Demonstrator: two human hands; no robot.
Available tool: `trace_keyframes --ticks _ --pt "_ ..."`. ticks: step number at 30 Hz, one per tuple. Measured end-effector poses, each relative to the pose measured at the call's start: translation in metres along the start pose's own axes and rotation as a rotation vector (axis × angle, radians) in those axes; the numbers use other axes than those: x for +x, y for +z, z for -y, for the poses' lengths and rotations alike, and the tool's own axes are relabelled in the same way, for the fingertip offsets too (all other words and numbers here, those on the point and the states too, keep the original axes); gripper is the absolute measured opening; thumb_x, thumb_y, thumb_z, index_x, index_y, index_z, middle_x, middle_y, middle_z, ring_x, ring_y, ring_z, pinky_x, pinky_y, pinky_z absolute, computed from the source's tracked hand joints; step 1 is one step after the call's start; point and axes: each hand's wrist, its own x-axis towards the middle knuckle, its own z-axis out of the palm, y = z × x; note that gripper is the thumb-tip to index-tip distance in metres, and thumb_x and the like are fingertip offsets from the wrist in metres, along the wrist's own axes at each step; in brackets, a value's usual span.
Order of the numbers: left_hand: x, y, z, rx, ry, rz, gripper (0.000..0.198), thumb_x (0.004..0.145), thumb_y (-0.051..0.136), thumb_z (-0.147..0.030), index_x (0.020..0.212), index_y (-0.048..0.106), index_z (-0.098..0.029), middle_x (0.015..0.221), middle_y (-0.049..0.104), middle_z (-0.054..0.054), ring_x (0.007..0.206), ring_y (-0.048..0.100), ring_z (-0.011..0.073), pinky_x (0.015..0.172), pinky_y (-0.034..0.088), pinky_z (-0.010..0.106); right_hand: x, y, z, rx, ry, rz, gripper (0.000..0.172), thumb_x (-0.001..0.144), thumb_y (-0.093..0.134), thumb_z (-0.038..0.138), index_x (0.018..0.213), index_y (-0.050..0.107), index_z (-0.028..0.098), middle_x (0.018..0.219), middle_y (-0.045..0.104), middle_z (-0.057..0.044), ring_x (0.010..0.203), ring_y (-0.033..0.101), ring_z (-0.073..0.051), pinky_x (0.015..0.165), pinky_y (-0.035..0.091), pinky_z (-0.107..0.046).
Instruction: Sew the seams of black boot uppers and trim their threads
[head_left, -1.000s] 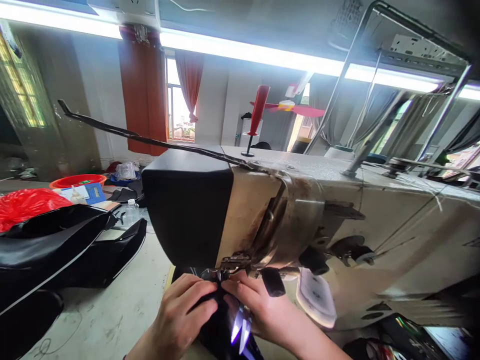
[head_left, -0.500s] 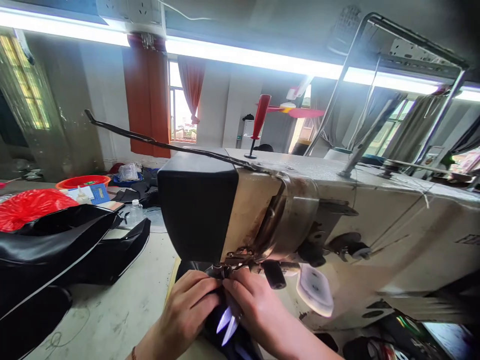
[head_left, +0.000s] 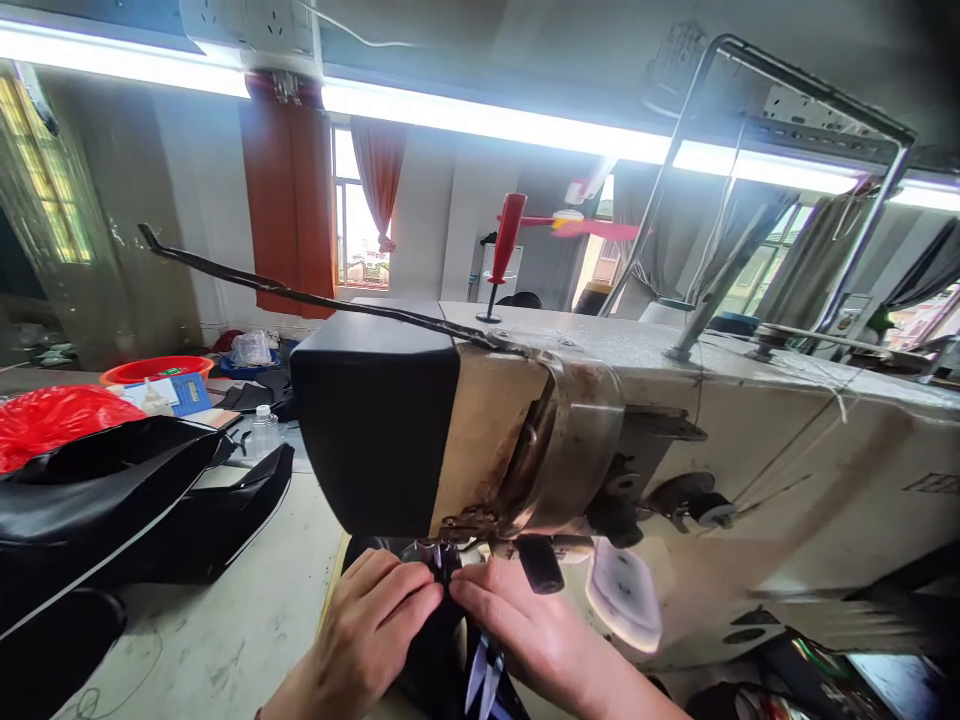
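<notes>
Under the head of a sewing machine (head_left: pixel 375 430), both hands are at a piece of black material (head_left: pixel 433 650) by the presser foot. My left hand (head_left: pixel 367 625) has its fingers closed on the material from the left. My right hand (head_left: pixel 529 620) pinches it from the right, its fingertips close to the left ones. A pair of scissors (head_left: pixel 486 680) is tucked in my right hand, with blades apart and pointing down toward me; its handles are hidden by the palm. The fingers partly cover the needle area.
Black pieces with white edging (head_left: pixel 150 500) lie on the left of the table (head_left: pixel 247 620). Behind them are a red plastic bag (head_left: pixel 67 420), an orange basin (head_left: pixel 157 368) and a clear bottle (head_left: pixel 265 430). A red screwdriver (head_left: pixel 508 240) stands upright on the machine.
The scissors in my right hand have turned and shifted slightly right. Both hands sit slightly lower in the picture, still at the black material. The whole view has shifted a little.
</notes>
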Motion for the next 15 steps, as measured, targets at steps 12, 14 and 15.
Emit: trace_keyframes --ticks 12,14,15 --pt "-0.008 0.005 0.01 -0.069 -0.063 0.045 0.026 0.1 0.044 -0.012 0.101 0.069 -0.016 0.088 0.072 0.003 0.079 0.061 0.0146 0.07 0.048 0.028 -0.011 0.003 -0.009 0.02 0.051 0.134 0.042 0.089 0.043 0.003 0.129 0.055 0.013 0.119 0.067 -0.012 0.103 0.067 -0.019 0.079 0.058 -0.028" --pt "-0.011 0.005 0.011 -0.086 -0.069 0.049 0.025 0.099 0.045 -0.011 0.104 0.069 -0.016 0.091 0.073 0.003 0.081 0.062 0.015 0.073 0.048 0.028 -0.014 0.003 -0.011 0.044 0.073 0.169 0.05 0.085 0.044 0.002 0.132 0.054 0.015 0.126 0.065 -0.012 0.109 0.065 -0.019 0.085 0.058 -0.028" --pt "-0.011 0.005 0.011 -0.089 -0.067 0.045 0.024 0.098 0.046 -0.01 0.104 0.069 -0.015 0.091 0.073 0.003 0.082 0.062 0.0152 0.074 0.049 0.028 -0.015 0.003 -0.011 0.052 0.09 0.188 0.051 0.083 0.044 0.003 0.132 0.054 0.016 0.128 0.064 -0.012 0.111 0.065 -0.02 0.087 0.057 -0.029"
